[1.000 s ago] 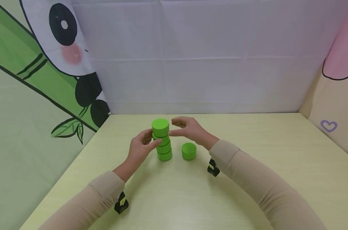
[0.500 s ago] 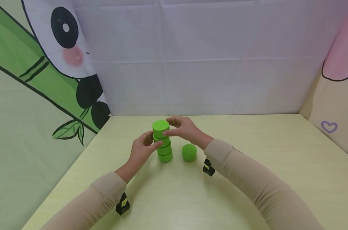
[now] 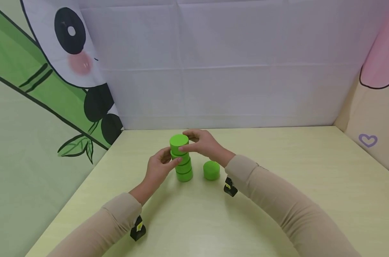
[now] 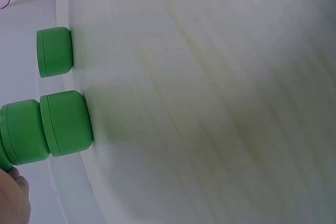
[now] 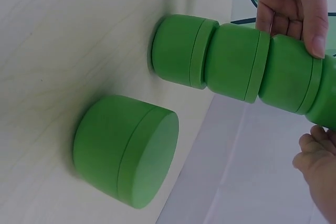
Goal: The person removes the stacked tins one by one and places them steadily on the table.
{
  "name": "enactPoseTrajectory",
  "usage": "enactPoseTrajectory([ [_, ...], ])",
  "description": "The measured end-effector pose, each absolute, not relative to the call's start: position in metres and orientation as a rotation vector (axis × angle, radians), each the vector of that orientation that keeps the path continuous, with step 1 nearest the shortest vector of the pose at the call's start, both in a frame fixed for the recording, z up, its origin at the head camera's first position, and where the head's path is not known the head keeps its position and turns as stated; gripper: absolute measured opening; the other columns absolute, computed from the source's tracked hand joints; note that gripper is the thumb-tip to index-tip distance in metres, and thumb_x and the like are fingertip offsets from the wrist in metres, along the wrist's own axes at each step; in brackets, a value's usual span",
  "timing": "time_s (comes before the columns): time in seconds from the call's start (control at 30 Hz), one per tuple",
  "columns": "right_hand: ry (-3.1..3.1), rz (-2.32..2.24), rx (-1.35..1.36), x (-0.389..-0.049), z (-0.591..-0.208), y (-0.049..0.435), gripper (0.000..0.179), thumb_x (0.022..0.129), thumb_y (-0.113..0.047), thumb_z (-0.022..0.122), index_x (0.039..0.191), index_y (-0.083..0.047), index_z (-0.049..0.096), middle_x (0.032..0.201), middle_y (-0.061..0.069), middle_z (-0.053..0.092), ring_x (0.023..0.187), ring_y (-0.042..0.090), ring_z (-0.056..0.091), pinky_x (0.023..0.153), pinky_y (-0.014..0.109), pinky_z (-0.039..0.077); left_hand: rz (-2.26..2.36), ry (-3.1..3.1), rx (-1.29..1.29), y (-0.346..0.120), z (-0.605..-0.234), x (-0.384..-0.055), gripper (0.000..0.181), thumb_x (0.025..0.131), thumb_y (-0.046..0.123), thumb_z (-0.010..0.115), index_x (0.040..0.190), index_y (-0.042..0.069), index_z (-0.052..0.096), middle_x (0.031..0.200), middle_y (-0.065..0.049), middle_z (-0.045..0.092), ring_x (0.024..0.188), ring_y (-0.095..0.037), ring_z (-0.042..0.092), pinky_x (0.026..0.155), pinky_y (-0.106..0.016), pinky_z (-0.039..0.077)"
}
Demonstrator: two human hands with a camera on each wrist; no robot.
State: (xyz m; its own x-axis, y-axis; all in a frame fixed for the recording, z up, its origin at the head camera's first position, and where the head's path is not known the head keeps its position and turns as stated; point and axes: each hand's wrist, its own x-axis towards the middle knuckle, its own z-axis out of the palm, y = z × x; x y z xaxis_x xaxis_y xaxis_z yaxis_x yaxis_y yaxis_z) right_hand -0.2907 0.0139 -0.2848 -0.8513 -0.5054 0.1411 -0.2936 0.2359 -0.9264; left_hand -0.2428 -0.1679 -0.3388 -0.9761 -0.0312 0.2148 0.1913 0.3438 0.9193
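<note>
Several round, lidded green jars stand in a slightly uneven stack (image 3: 184,168) on the table. My left hand (image 3: 156,167) grips the jar just under the top one (image 5: 291,72), thumb in front and fingers behind. At the stack's top, my right hand (image 3: 204,144) holds the top jar (image 3: 179,142) from the right, its thumb on the near side and its fingers reaching behind. A single green jar (image 3: 211,170) sits upright a short way right of the stack, under the right hand. The left wrist view shows the lower jars (image 4: 68,123) close by.
The pale wooden table (image 3: 194,221) ends at a white cloth backdrop (image 3: 226,92). On the left hangs a printed cloth (image 3: 53,117) with a cartoon panda and bamboo; a beige one (image 3: 371,117) with a heart hangs right. A small black device (image 3: 138,228) sits under the left sleeve.
My right hand has moved left from beside the stack and taken hold of the top jar. The left hand keeps its grip, and the stack and single jar stay in place.
</note>
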Motion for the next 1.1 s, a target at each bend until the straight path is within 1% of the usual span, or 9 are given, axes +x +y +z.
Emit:
enactPoseTrajectory([
  [0.3,2.317,-1.694,-0.735,-0.2881,-0.2852,0.0120,0.054,0.078,-0.021,0.075,0.126,-0.009,0.054,0.123,0.001,0.058,0.118,0.015,0.053,0.095,0.032,0.048,-1.694,-2.414,-0.143,-0.1676,-0.3374,-0.2393,0.053,0.082,0.025,0.072,0.127,0.008,0.053,0.126,-0.010,0.058,0.117,-0.023,0.055,0.102,-0.035,0.042],
  [0.53,2.332,-1.691,-0.742,-0.2890,-0.2838,0.0103,0.046,0.078,-0.021,0.076,0.119,-0.012,0.059,0.115,-0.001,0.062,0.112,0.013,0.056,0.092,0.031,0.049,-1.686,-2.418,-0.139,-0.1681,-0.3360,-0.2388,0.053,0.082,0.026,0.071,0.128,0.008,0.052,0.128,-0.010,0.057,0.118,-0.023,0.054,0.103,-0.036,0.041],
  [0.83,2.328,-1.690,-0.733,-0.2891,-0.2827,0.0095,0.043,0.077,-0.021,0.076,0.115,-0.011,0.060,0.110,0.000,0.063,0.106,0.014,0.059,0.090,0.031,0.050,-1.692,-2.413,-0.137,-0.1689,-0.3362,-0.2401,0.054,0.081,0.027,0.073,0.128,0.009,0.053,0.127,-0.009,0.058,0.117,-0.022,0.055,0.103,-0.035,0.042],
  [1.1,2.338,-1.704,-0.707,-0.2890,-0.2844,0.0094,0.044,0.077,-0.020,0.076,0.115,-0.008,0.058,0.109,0.003,0.063,0.104,0.018,0.059,0.088,0.029,0.051,-1.697,-2.411,-0.142,-0.1689,-0.3396,-0.2426,0.055,0.080,0.030,0.073,0.128,0.010,0.054,0.126,-0.009,0.059,0.116,-0.022,0.055,0.102,-0.036,0.042],
])
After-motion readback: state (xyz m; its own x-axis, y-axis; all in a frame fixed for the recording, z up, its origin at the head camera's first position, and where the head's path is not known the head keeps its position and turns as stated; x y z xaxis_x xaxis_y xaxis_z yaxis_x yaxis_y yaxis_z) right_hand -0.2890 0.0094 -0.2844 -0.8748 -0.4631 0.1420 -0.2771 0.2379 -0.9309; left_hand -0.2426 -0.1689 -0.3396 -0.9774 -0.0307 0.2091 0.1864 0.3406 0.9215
